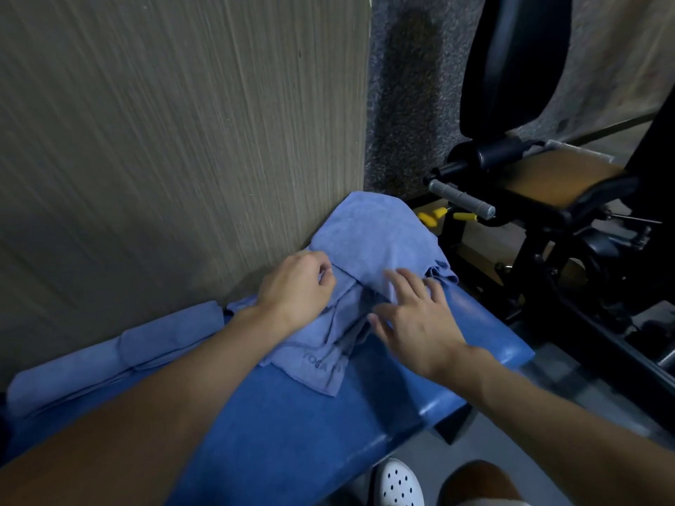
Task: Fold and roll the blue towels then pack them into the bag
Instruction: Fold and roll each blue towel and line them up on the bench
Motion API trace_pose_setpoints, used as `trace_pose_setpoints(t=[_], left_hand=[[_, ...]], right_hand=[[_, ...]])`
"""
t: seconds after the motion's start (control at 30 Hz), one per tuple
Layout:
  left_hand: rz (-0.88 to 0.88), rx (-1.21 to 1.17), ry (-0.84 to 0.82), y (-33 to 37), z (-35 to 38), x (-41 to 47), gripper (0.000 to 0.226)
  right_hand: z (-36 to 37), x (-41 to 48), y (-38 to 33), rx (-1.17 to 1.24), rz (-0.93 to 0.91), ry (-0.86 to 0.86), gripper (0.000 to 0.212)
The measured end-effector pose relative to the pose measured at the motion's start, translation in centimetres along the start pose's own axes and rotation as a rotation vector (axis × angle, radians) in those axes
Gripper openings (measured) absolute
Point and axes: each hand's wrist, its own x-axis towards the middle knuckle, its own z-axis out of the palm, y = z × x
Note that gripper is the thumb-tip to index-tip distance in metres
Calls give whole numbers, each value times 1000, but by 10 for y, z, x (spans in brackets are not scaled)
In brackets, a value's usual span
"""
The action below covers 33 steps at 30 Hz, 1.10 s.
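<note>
A crumpled blue towel [372, 242] lies at the centre of the frame, on the far end of the blue padded counter [310, 432] against the wall [164, 140]. The left hand [296, 290] has its fingers curled and pinches the towel's hem. The right hand [420, 323] is spread flat with straight fingers, resting on the towel's right side. Rolled towels [109, 359] lie at lower left along the wall. A black machine [548, 177] stands at upper right.
</note>
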Motion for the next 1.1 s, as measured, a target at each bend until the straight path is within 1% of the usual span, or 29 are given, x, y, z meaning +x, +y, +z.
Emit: trace_pose_setpoints(t=[0.1,0.17,0.2,0.27,0.3,0.37,0.43,0.5,0.53,0.57,0.63,0.67,0.7,0.73,0.77,0.83,0.87,0.9,0.97,1.0,1.07,1.1], left_hand=[[34,-2,-19,5,5,-2,15],[60,8,-32,7,5,-5,16],[57,9,-34,7,5,-5,17],[25,-13,-22,5,5,-3,17],[-2,-30,-22,3,7,-2,17],[-69,-96,-46,7,10,-2,22],[-215,-296,-142,19,11,-6,36],[-432,-604,-283,32,9,-16,42],[-493,-743,-329,36,8,-21,37],[-509,-863,-350,37,7,-27,30],[-521,-1052,-312,30,8,-39,14],[-526,-1093,-270,25,8,-45,10],[-520,-1096,-212,16,10,-50,9],[-512,-1083,-150,7,11,-54,12],[-502,-1062,-94,-1,10,-60,22],[-509,-1006,-15,-16,4,-72,52],[-513,-965,8,-25,3,-78,56],[-503,-919,26,-32,0,-85,50],[-472,-817,65,-44,-5,-100,26],[-456,-750,71,-50,-6,-108,20],[-431,-578,34,-64,-9,-124,24],[-434,-498,-24,-74,-10,-132,24]], right_hand=[[10,5,10,-34,50,-211,56],[12,11,12,-9,51,-249,61],[11,14,13,-7,55,-259,58],[7,17,12,4,60,-228,45],[3,18,10,28,66,-178,41],[-9,15,1,118,85,-15,43],[-20,11,-11,219,58,120,43],[-30,6,-23,311,-20,114,40],[-34,3,-28,364,-65,85,39],[-36,0,-32,420,-109,58,37],[-40,-6,-38,507,-187,12,33],[-41,-9,-40,539,-207,-1,31],[-42,-12,-42,568,-207,-11,28],[-43,-14,-43,588,-181,-20,27],[-43,-15,-42,599,-130,-27,26],[-39,-17,-36,589,-6,-25,24],[-35,-19,-30,566,50,-28,23],[-30,-22,-25,537,107,-43,22],[-21,-31,-17,461,213,-119,24],[-15,-37,-15,431,253,-165,26],[-8,-45,-15,431,312,-246,30],[-5,-49,-16,445,335,-277,33]])
